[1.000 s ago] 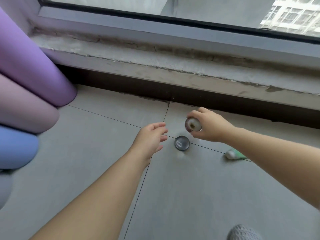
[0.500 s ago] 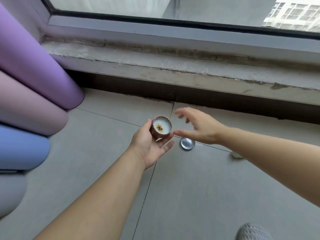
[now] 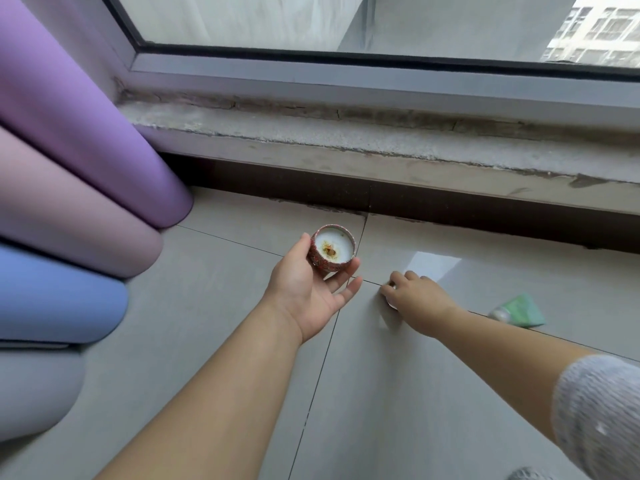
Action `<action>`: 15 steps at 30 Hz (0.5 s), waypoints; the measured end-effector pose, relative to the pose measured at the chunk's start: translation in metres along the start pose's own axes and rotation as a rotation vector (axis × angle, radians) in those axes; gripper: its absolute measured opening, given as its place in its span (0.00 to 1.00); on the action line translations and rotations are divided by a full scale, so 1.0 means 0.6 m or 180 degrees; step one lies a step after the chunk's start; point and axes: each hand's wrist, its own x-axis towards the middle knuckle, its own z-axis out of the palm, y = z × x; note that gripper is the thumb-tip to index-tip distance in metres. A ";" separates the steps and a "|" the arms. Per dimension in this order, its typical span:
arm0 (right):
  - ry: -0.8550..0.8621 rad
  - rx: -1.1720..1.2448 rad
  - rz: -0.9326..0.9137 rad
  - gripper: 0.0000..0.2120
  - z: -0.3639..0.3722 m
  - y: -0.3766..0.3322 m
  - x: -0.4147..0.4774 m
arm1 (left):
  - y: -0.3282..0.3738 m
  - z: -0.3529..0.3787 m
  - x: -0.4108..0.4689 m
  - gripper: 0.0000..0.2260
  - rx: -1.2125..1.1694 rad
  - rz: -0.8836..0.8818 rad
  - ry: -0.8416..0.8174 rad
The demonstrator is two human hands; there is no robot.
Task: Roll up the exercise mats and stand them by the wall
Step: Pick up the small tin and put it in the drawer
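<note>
While rolled mats (image 3: 86, 174) stand by the wall (image 3: 91, 36), my left hand (image 3: 308, 296) holds a candle (image 3: 332, 249), and my right hand (image 3: 420, 303) grips its lid (image 3: 390, 303).

The left hand (image 3: 311, 292) holds an open candle tin (image 3: 333, 251). Right of the tin, the right hand (image 3: 420, 301) grips a metal lid (image 3: 390, 304) (mostly hidden) on the floor (image 3: 381, 410). Rolled mats (image 3: 86, 150) stand left of it.

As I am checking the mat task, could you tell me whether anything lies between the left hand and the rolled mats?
Nothing visible does: only bare floor tile separates the left hand from the rolled mats. The hand itself holds a candle tin, though.
</note>
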 end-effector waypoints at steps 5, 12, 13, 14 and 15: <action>0.0839 0.1963 0.0482 0.20 -0.078 0.017 -0.013 | 0.019 0.010 -0.028 0.21 -0.0050 0.0142 -0.0068; 0.2344 0.4318 0.0890 0.18 -0.392 0.009 -0.115 | 0.055 0.049 -0.142 0.18 -0.0520 0.0719 -0.0426; 0.2458 0.4483 0.0840 0.17 -0.428 -0.002 -0.137 | 0.059 0.053 -0.159 0.18 -0.0591 0.0740 -0.0530; 0.2513 0.4649 0.0782 0.15 -0.456 -0.015 -0.158 | 0.060 0.053 -0.177 0.19 -0.0644 0.0733 -0.0628; 0.2505 0.4749 0.0721 0.14 -0.477 -0.031 -0.179 | 0.060 0.053 -0.193 0.19 -0.0664 0.0706 -0.0718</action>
